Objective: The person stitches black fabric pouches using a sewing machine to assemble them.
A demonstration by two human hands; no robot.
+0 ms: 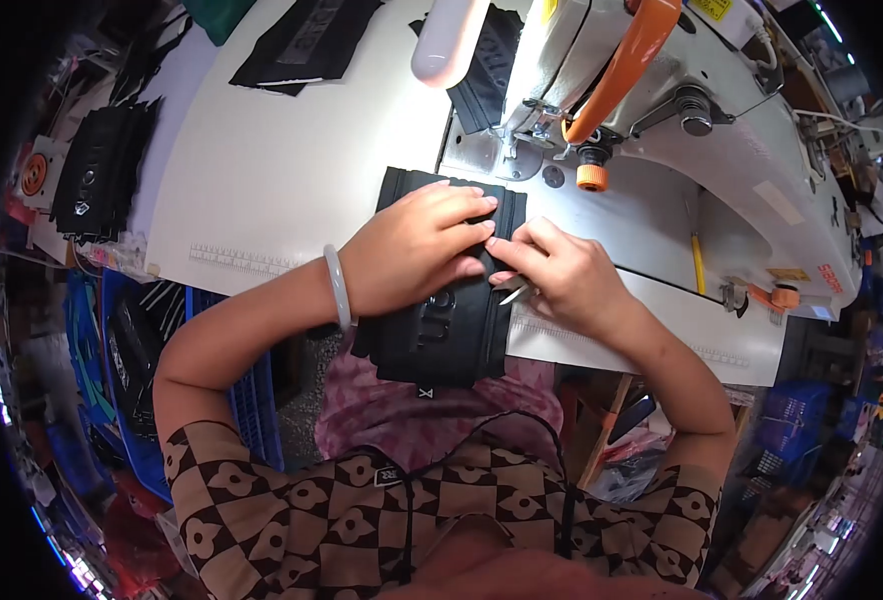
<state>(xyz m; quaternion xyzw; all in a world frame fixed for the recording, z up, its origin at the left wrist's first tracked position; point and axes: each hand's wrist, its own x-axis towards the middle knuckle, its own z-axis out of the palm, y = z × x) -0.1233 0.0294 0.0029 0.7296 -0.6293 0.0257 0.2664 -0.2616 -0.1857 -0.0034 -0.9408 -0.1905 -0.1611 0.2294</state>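
A black fabric panel [462,330] with raised glossy lettering lies partly on the sewing table, its near end hanging over the edge above my lap. My left hand [412,245], with a pale bangle at the wrist, lies on the panel. Its fingers are stretched across the fabric, thumb apart. At the panel's right edge, my right hand [567,270] is closed, thumb and forefinger touching the fabric. A small pointed silver tool [514,293] sticks out from under those fingers; most of it is hidden in the hand, and its exact kind does not show.
A sewing machine [762,170] with an orange lever stands beyond the panel, its needle area [512,145] lit. More black panels [307,45] lie at the back, and a stack [102,170] sits at left. A yellow stick [699,262] rests under the machine arm. A blue crate [252,385] stands below left.
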